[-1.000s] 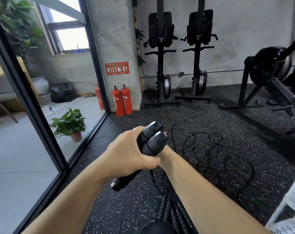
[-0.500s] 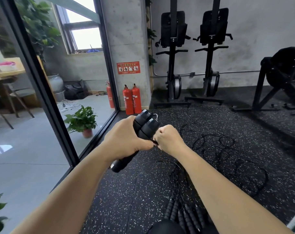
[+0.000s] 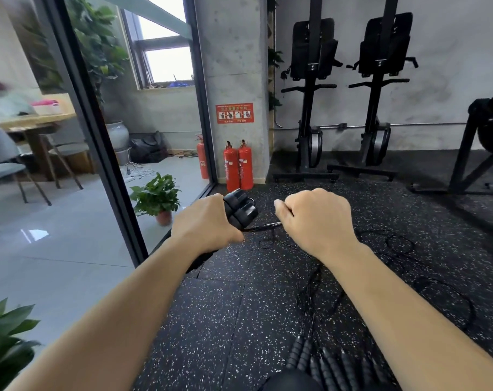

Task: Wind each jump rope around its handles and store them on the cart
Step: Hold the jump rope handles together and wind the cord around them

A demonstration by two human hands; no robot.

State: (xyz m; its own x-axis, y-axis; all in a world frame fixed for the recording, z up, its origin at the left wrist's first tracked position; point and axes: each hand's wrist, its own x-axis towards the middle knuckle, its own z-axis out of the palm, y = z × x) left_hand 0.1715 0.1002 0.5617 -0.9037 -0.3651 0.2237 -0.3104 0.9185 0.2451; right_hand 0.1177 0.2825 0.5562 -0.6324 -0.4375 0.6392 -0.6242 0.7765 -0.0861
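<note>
Floor of speckled rubber carries most of the rope in loose coils, well off to the right. Person's left hand grips both handles together. The right hand pinches the cord just beside them, drawn taut between. Best practice here: hold tension, lay each turn snug against the last, and let slack feed up untangled. No cart in view.

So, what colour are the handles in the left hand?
Black; the handles show best in head view.
</note>
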